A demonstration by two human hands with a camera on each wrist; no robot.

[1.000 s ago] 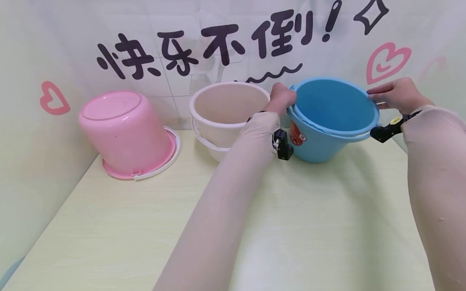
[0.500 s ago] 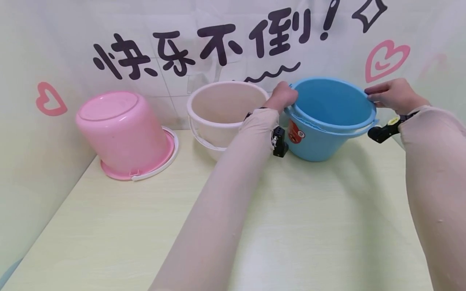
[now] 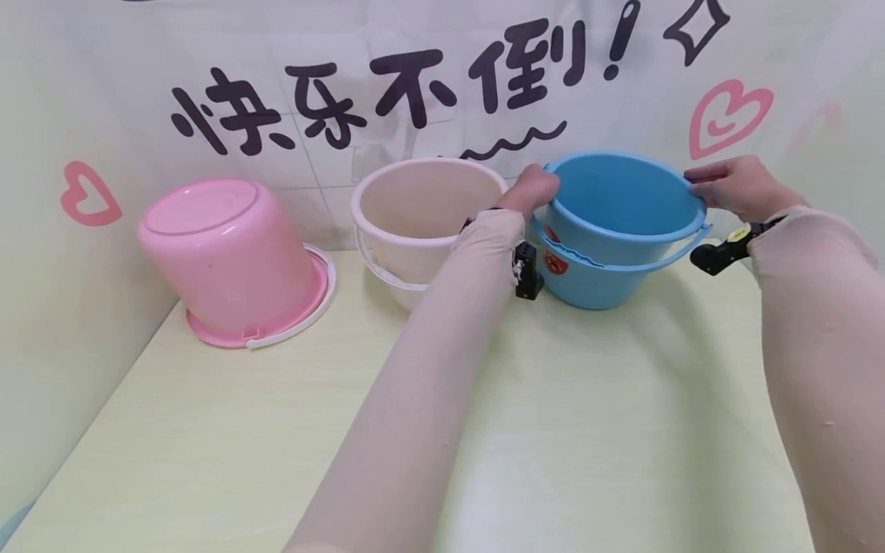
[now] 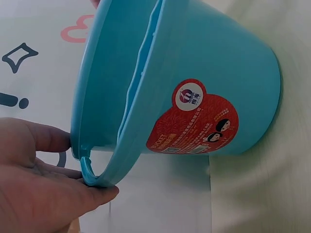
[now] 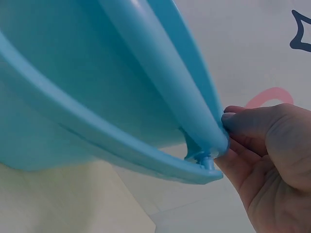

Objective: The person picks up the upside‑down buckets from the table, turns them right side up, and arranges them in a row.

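A blue bucket (image 3: 594,288) stands upright at the back right of the table, tilted slightly if at all. Its blue handle (image 3: 639,268) hangs down over the near side, below the rim, crossing a red label (image 4: 214,126). My left hand (image 3: 531,190) pinches the bucket's left rim where the handle joins; the left wrist view shows the thumb and fingers on either side there. On the opposite side, my right hand (image 3: 743,188) pinches the right rim between thumb and fingers, close to the handle's joint, as the right wrist view shows.
A cream bucket (image 3: 401,265) stands upright left of the blue one, partly behind my left forearm. Farther left, a pink bucket (image 3: 235,269) sits upside down with its white handle (image 3: 325,296) around its rim. A printed white sheet (image 3: 387,31) hangs behind the table (image 3: 276,445).
The blue bucket's handle has swung down from just under the rim to lower on the near side. Both hands keep their places on the rim. The whole view has shifted slightly.
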